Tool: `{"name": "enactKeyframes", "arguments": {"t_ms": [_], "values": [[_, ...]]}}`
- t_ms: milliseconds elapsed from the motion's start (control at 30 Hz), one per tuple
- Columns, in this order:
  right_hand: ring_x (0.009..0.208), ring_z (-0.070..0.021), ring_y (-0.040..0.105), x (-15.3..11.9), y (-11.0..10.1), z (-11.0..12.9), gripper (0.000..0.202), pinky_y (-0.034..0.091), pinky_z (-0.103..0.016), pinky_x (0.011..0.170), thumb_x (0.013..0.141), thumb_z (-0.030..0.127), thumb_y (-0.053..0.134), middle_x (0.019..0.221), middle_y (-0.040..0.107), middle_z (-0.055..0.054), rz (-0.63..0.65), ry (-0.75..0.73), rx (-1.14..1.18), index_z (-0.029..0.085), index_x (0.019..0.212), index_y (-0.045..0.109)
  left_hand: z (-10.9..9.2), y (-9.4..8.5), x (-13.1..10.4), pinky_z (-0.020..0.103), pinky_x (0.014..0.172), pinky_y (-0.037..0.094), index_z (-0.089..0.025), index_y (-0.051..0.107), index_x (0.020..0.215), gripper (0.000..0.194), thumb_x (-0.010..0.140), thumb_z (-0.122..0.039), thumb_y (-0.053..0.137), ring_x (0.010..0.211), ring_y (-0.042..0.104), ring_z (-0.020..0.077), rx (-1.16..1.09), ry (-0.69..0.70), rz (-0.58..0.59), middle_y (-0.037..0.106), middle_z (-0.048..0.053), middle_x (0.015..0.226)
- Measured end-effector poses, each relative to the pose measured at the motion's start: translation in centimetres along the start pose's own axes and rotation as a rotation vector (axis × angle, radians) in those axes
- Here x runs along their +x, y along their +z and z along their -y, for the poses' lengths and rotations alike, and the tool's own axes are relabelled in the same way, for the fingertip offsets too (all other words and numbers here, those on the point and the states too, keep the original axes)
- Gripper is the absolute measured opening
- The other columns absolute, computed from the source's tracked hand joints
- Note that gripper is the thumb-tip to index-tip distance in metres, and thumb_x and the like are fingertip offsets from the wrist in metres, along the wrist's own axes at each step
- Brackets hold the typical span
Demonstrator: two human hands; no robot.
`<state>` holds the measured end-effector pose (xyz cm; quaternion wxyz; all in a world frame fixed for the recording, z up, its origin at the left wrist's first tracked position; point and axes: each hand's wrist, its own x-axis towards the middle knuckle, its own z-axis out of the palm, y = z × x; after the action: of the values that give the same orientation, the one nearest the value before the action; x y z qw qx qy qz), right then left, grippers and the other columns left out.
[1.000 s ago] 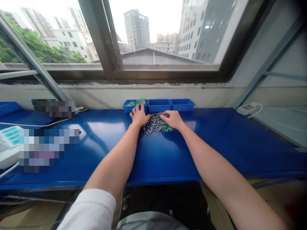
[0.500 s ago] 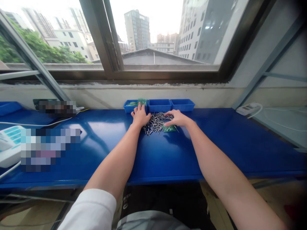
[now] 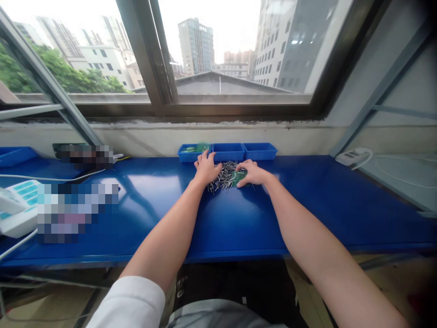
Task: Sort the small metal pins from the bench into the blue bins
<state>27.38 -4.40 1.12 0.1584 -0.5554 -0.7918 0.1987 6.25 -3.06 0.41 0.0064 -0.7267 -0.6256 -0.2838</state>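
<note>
A pile of thin silvery metal pieces, like screws or pins point(image 3: 225, 175), lies on the blue table in front of the bins. My right hand point(image 3: 253, 173) is at the right side of the pile, thumb and fingers closed on a small green packet point(image 3: 236, 179). Over the pile's left edge, my left hand point(image 3: 206, 169) has its fingers spread and holds nothing. Its fingertips are near the front of the left blue bin point(image 3: 186, 157), where more green packets point(image 3: 194, 148) lie.
A middle blue bin point(image 3: 227, 150) and a right blue bin point(image 3: 260, 151) stand in the same row against the wall. White power strips lie at the left point(image 3: 20, 207) and far right point(image 3: 353, 156). Cables run along the left side of the table point(image 3: 307, 205).
My left hand has drawn away from the left bin, leaving a green packet there. My right hand has lowered and closed on the green packet on the pile.
</note>
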Motion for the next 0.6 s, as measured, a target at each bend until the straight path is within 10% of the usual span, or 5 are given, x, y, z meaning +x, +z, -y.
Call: {"name": "enactKeyframes", "arguments": {"t_ms": [333, 600], "values": [[0.067, -0.0148, 0.051, 0.8, 0.1, 0.0, 0.034, 0.044, -0.031, 0.068, 0.055, 0.040, 0.077, 0.071, 0.053, 0.002, -0.043, -0.247, 0.417, 0.018, 0.074, 0.060, 0.0, 0.1, 0.3, 0.053, 0.100, 0.034, -0.024, 0.063, 0.112, 0.039, 0.080, -0.045, 0.052, 0.125, 0.040, 0.0345, -0.127, -0.029, 0.020, 0.054, 0.010, 0.130], [0.072, -0.0175, 0.060, 1.4, 1.1, -0.1, 0.020, 0.047, -0.033, 0.074, 0.064, 0.033, 0.070, 0.074, 0.066, -0.002, -0.443, -0.194, 0.467, 0.016, 0.075, 0.066, -0.2, 0.0, 0.5, 0.035, 0.092, 0.046, -0.021, 0.068, 0.099, 0.029, 0.080, -0.036, 0.052, 0.101, 0.061, 0.0233, -0.587, 0.045, 0.112, 0.070, 0.004, 0.104]]}}
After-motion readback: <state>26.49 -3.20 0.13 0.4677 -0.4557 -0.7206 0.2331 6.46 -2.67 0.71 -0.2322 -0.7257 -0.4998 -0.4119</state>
